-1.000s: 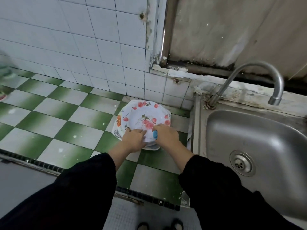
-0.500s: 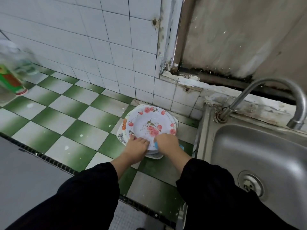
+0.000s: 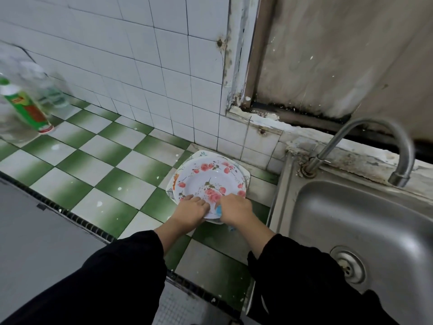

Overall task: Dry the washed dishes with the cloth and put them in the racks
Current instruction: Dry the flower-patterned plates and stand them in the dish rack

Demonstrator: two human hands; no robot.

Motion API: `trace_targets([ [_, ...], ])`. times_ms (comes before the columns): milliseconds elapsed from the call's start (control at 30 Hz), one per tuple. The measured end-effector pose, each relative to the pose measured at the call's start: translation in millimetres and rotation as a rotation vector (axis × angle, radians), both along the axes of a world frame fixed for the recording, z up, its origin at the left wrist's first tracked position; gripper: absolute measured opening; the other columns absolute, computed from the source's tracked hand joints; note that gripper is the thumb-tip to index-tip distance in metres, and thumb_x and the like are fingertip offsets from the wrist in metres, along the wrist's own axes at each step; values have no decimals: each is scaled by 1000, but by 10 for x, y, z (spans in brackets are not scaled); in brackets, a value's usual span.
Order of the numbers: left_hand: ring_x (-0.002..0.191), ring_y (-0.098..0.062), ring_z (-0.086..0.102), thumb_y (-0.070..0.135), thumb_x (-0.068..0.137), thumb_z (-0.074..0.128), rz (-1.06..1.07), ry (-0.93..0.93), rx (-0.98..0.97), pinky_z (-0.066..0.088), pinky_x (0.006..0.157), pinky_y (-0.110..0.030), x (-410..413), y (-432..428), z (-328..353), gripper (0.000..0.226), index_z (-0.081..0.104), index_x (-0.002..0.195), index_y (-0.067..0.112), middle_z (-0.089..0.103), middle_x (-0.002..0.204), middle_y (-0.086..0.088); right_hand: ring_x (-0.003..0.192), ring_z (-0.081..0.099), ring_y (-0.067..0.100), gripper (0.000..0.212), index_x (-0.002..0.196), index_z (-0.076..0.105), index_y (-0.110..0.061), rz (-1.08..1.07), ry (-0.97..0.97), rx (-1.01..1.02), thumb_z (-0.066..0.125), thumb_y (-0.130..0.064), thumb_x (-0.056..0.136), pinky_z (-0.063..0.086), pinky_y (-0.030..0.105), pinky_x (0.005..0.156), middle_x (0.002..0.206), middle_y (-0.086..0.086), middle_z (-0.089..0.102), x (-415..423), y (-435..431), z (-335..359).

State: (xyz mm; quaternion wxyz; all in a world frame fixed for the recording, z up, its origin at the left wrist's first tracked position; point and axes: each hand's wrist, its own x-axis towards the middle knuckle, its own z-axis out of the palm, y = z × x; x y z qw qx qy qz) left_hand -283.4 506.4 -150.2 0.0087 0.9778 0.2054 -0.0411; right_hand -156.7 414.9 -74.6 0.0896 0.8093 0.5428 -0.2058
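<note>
View from the head camera. My left hand (image 3: 191,208) lies on the near rim of the floral plate (image 3: 210,181), fingers curled over the edge in a grasp; whether the thumb is under the rim I cannot tell. My right hand (image 3: 235,209), just beside it, is clenched round a blue cloth (image 3: 218,210), of which only a small patch shows, and presses it against the same rim. The floral plate sits on top of a stack of plates (image 3: 245,176) on the green-and-white tiled counter (image 3: 105,160), close to the wall and just beside the steel sink (image 3: 351,219) with its tap (image 3: 375,137). A blurred bottle (image 3: 25,109) stands well apart on the left. No rack is in view.

Risks, as I judge them: both hands hold one edge only, so a wet rim may slip as the plate lifts. A lift that drags may shift the plates beneath towards the sink's edge. With so little cloth over the plate, wiping may leave it damp.
</note>
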Motion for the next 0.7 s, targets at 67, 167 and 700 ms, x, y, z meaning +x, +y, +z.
trace_targets([
  [67, 100, -29, 64, 32, 100, 40, -49, -81, 19, 45, 93, -38, -75, -24, -5, 42, 60, 128, 9, 68, 109, -11, 102, 59, 22, 31, 125, 58, -21, -27, 38, 5, 60, -25, 94, 49, 32, 81, 114, 5, 61, -9, -63, 61],
  [167, 90, -29, 68, 27, 100, 41, -82, -139, 26, 51, 84, -38, -167, -105, 69, 42, 55, 135, 8, 70, 102, -12, 93, 56, 18, 36, 128, 56, -25, -86, 128, 9, 61, -28, 93, 44, 29, 72, 110, 2, 61, -10, -153, 146],
  [700, 94, -28, 63, 14, 100, 44, 24, -195, -324, 50, 87, -41, -143, -309, 1248, 77, -9, 150, 36, 68, 112, -13, 110, 56, 21, 40, 124, 63, -33, -332, 573, 621, 68, -15, 89, 47, 27, 91, 135, 4, 56, 183, -521, 1094],
])
